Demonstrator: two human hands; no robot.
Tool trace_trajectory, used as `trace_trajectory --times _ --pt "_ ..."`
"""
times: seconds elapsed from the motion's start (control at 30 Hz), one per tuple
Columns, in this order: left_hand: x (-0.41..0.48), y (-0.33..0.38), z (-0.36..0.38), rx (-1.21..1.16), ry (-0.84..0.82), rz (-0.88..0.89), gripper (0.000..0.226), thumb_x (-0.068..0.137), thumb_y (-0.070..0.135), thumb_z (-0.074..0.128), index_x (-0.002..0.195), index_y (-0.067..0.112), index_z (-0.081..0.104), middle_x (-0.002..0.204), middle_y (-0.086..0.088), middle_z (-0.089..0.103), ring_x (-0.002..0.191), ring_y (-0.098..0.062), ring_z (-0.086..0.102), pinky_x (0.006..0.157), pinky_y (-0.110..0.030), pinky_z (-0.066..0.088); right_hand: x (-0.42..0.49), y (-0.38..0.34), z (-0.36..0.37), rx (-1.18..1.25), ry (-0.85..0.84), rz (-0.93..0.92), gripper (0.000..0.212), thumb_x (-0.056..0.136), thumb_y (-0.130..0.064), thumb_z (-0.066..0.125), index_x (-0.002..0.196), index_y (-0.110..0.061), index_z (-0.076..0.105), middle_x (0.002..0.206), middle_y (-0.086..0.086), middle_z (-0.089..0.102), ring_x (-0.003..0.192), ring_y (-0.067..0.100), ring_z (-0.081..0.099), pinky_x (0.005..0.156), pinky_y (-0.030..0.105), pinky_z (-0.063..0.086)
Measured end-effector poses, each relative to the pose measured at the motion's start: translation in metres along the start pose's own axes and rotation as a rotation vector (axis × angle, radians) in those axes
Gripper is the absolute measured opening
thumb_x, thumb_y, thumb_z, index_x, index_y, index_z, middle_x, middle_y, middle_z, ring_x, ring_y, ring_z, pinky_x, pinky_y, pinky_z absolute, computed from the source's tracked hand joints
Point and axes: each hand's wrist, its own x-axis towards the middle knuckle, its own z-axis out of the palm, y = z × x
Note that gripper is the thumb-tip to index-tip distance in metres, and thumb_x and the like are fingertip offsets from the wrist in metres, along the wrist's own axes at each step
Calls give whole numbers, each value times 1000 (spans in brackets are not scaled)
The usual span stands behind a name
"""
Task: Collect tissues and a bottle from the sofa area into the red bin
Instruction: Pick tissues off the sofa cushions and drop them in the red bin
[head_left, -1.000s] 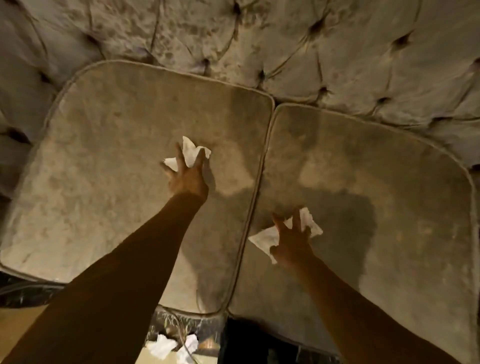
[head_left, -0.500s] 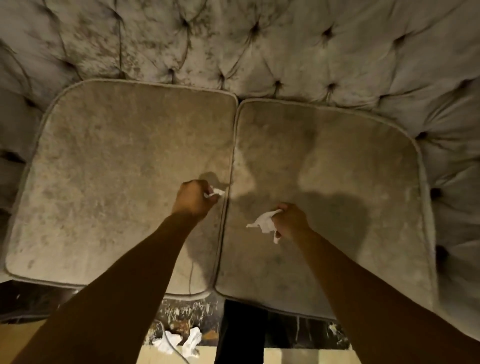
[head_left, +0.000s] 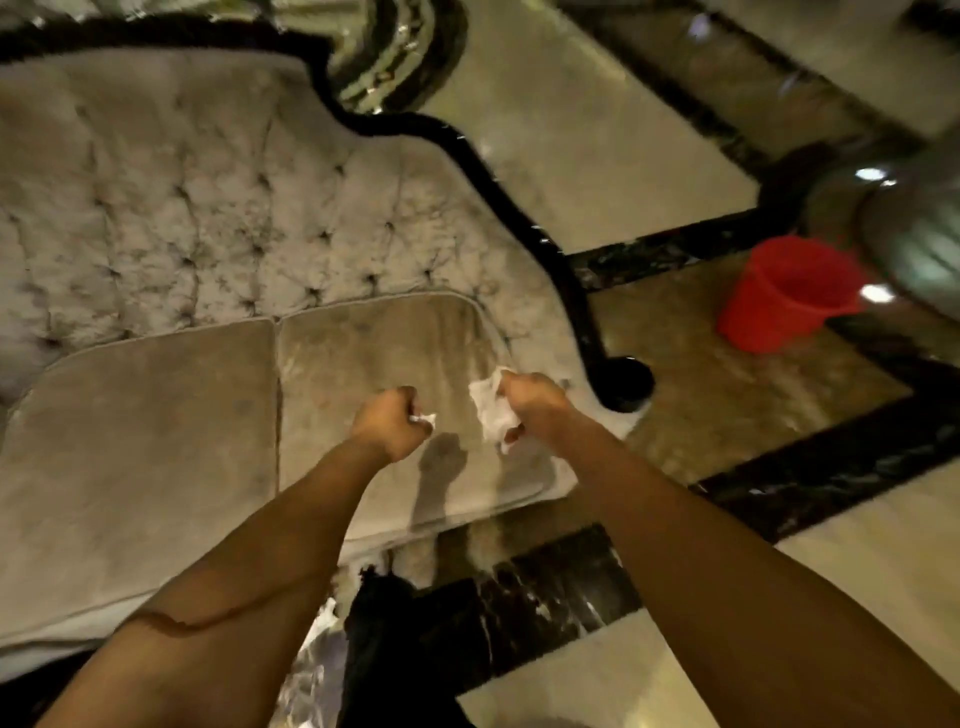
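My left hand (head_left: 390, 423) is a closed fist over the right seat cushion, with a small white tissue (head_left: 427, 418) poking out of it. Just to its right, my right hand (head_left: 532, 405) is closed on a larger crumpled white tissue (head_left: 488, 413) that hangs from the fingers. The red bin (head_left: 779, 293) stands open on the floor at the right, beyond the sofa's end and well apart from both hands. No bottle is in view.
The beige tufted sofa (head_left: 156, 218) fills the left, edged by a black curved frame (head_left: 566, 280). Glossy marble floor with black borders (head_left: 831, 467) lies to the right. A blurred shiny grey object (head_left: 914, 234) stands behind the bin. Something white (head_left: 322, 618) lies by the sofa base.
Both hands have closed fully on their tissues and lifted off the cushions. The view has swung right, bringing the sofa's end, the floor and the red bin into sight.
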Motion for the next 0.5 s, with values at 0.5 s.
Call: trace_trajectory --times 0.5 --pt "-66 441 164 -84 -186 580 33 72 11 71 54 22 45 68 4 52 68 -15 53 56 -20 41 -187 100 -397 122 655 -152 26 76 5 57 81 -19 66 98 7 65 79 16 63 72 32 55"
